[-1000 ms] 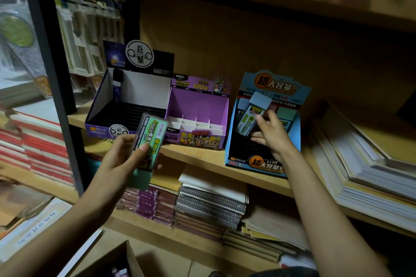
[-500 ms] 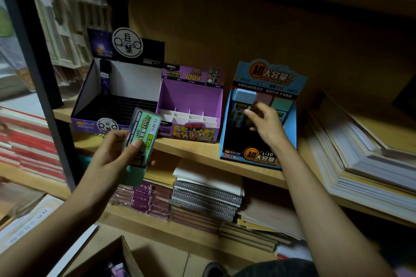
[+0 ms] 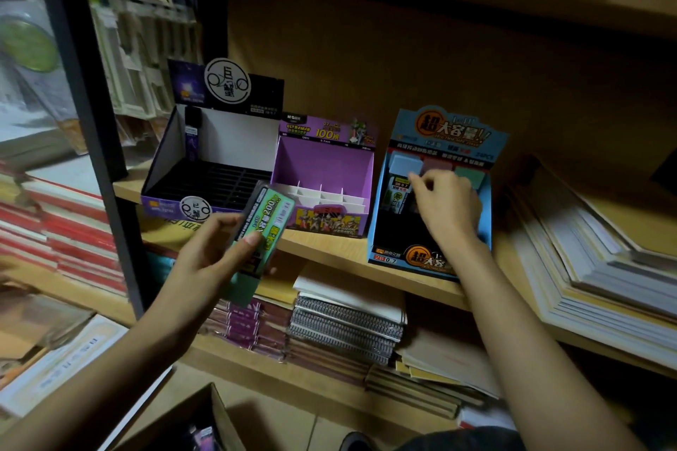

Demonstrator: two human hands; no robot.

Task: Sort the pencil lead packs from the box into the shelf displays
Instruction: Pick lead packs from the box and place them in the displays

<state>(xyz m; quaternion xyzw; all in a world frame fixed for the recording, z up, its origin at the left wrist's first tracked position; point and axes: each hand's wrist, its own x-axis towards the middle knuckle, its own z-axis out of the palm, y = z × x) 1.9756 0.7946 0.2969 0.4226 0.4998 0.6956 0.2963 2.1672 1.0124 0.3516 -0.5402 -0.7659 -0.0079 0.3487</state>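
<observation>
My left hand (image 3: 208, 260) grips a small stack of green pencil lead packs (image 3: 267, 220), held in front of the shelf edge. My right hand (image 3: 447, 209) reaches into the blue display (image 3: 377, 223), fingers curled, pinching the blue-capped lead pack (image 3: 404, 165) that stands in its back left slot. A pink-capped pack (image 3: 437, 165) and a green-capped pack (image 3: 470, 174) stand beside it in the back row. The purple display (image 3: 326, 161) shows only white dividers. In the black display (image 3: 165, 172) stands a single dark pack (image 3: 192, 135). The cardboard box (image 3: 216, 410) is at the bottom edge.
The displays stand on a wooden shelf (image 3: 329, 253). Stacks of paper (image 3: 586, 249) lie to the right of them, spiral notebooks (image 3: 348, 322) and pink packs on the shelf below. A dark metal post (image 3: 95, 143) rises at left, with red-edged book stacks beyond it.
My right hand carried the blue-capped pack up into the blue display's back left slot, where it now stands upright. My left hand kept holding the green packs.
</observation>
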